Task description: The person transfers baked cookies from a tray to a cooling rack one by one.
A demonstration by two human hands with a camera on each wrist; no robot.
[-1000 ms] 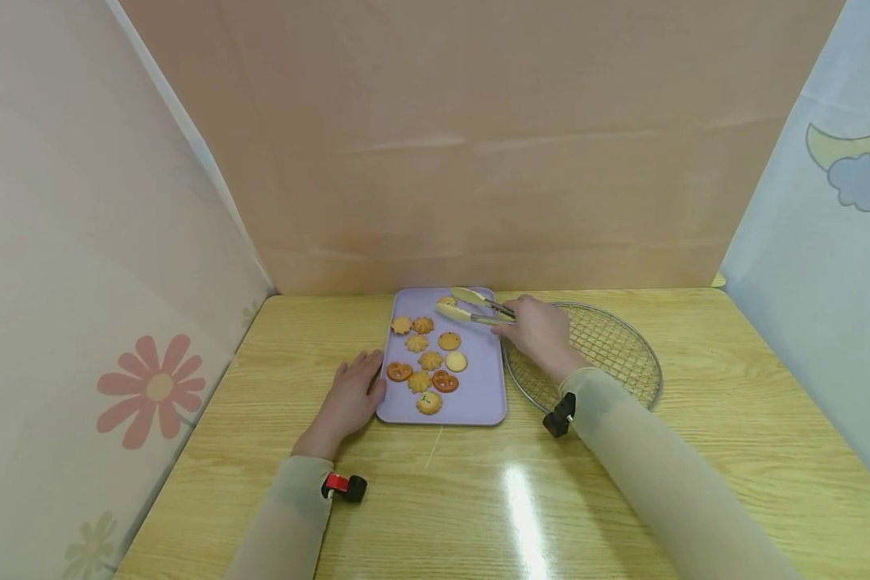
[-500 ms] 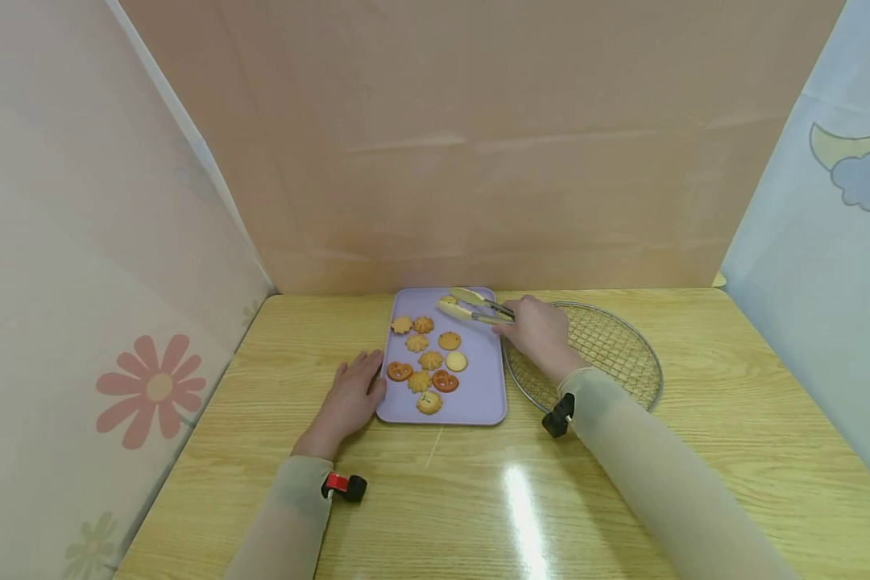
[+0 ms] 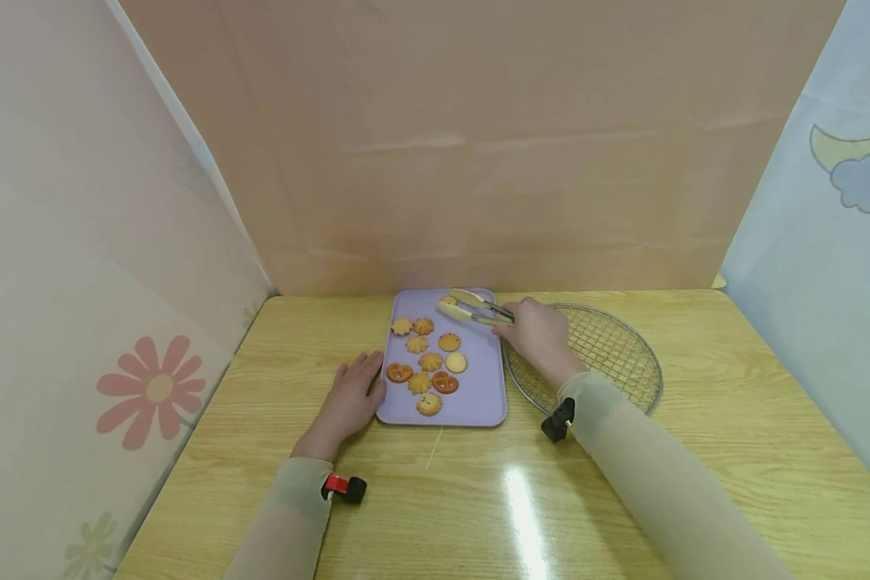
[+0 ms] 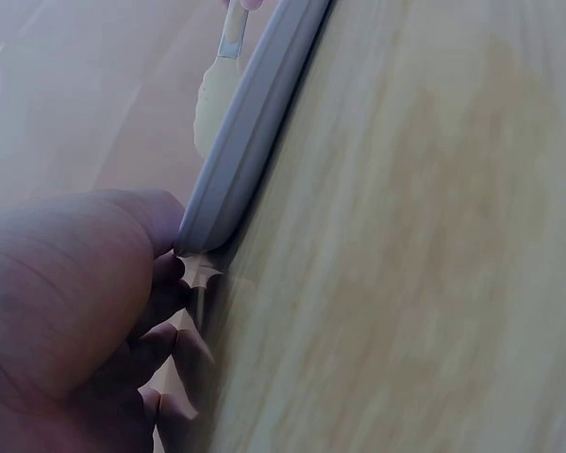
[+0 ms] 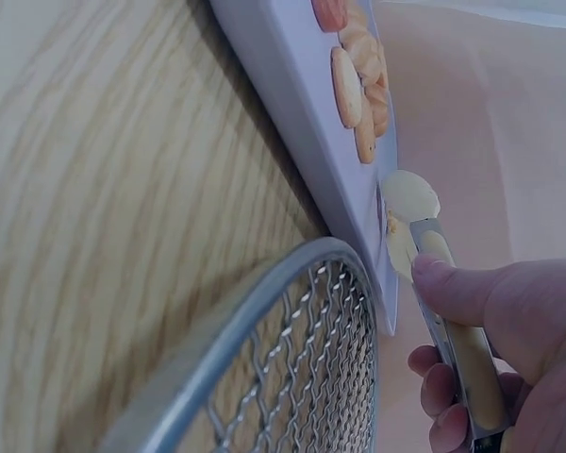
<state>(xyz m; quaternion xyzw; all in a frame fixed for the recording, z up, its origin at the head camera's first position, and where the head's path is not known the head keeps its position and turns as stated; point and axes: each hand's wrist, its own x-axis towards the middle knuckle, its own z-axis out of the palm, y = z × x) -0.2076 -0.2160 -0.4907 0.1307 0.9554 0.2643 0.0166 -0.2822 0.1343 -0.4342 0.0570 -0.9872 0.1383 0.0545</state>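
Centrally, the lilac tray (image 3: 478, 387) is lying on the wooden surface (image 3: 478, 499), and every place below is being given relative to it.

My right hand (image 3: 542, 333) is hovering at the tray's far right corner, its grip curling round the handles of the tongs (image 3: 474, 310). In the right wrist view my thumb is pressing on the upper arm of the tongs (image 5: 434, 283) while the other fingers (image 5: 432, 382) are wrapping underneath. The pale tong tips are reaching over the tray's far end and closing narrowly about a biscuit (image 3: 447, 300) there; whether they are actually touching it I cannot tell.

My left hand (image 3: 350, 399) is resting flat on the surface against the tray's near left edge, fingers relaxed and holding nothing. In the left wrist view the fingertips (image 4: 165, 274) are touching the tray's rim (image 4: 250, 123).

Other biscuits (image 3: 430, 360), flower, pretzel and round shapes, are lying across the tray's left half.

To the tray's right, just beside it, a round wire rack (image 3: 609, 346) is lying on the surface, partly under my right wrist.
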